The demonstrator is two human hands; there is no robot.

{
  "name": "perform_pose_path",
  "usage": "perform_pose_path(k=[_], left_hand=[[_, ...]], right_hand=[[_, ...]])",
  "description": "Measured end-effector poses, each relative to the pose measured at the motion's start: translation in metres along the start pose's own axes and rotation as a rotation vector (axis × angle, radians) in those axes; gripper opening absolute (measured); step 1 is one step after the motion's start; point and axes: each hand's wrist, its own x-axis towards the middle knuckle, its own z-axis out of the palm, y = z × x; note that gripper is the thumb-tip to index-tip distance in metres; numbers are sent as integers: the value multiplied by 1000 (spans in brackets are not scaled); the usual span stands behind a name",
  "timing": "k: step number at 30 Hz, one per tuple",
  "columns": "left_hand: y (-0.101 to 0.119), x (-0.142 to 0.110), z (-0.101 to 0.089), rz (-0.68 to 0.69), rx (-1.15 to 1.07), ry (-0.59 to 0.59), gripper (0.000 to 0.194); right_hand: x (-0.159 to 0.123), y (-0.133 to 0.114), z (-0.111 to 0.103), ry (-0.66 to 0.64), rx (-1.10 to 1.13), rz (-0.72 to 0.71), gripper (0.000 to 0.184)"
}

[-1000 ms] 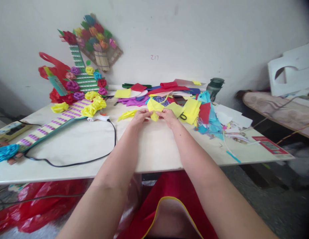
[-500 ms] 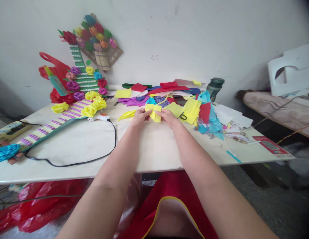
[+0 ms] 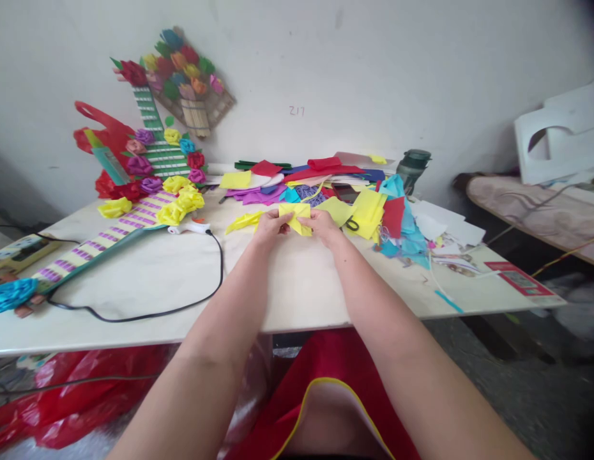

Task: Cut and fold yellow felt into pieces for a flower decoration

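Between my hands, just above the table, is a small piece of yellow paper (image 3: 297, 211) with creases across it. My left hand (image 3: 272, 227) pinches its left side, thumb on top. On the right side, my right hand (image 3: 324, 225) pinches it too, fingers closed on the edge. Crumpled yellow paper petals (image 3: 243, 221) lie left of my left hand. Beyond my right hand are yellow sheets (image 3: 368, 212) with dark scissor handles (image 3: 352, 224) beside them.
A glue gun (image 3: 189, 227) with a looping black cord (image 3: 153, 315) lies on the white table (image 3: 306, 287). A guitar-shaped craft (image 3: 100, 246) with paper flowers is at left. Coloured sheets (image 3: 266, 191), blue scraps (image 3: 407, 236) and a dark bottle (image 3: 414, 171) stand behind.
The yellow paper's upper edge has dipped slightly, and my fingers have shifted a little on it. Both hands still pinch it in nearly the same place.
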Motion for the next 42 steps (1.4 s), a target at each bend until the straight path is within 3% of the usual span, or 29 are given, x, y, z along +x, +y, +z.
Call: perform_pose_path(k=[6, 11, 20, 25, 36, 42], left_hand=[[2, -1, 1, -5, -23, -6, 44], [2, -1, -1, -18, 3, -36, 47], [-4, 2, -3, -51, 20, -86, 45], [-3, 1, -2, -54, 6, -81, 48], [-2, 0, 1, -53, 53, -103, 43], [2, -3, 3, -93, 88, -138, 42]], right_hand=[[-8, -9, 2, 1, 45, 1, 46], [-8, -8, 0, 98, 45, -15, 51], [-2, -3, 0, 184, -17, -87, 36], [-2, -5, 0, 166, -38, -109, 30], [-4, -5, 2, 110, 24, -72, 36], [-9, -13, 7, 162, 76, -17, 33]])
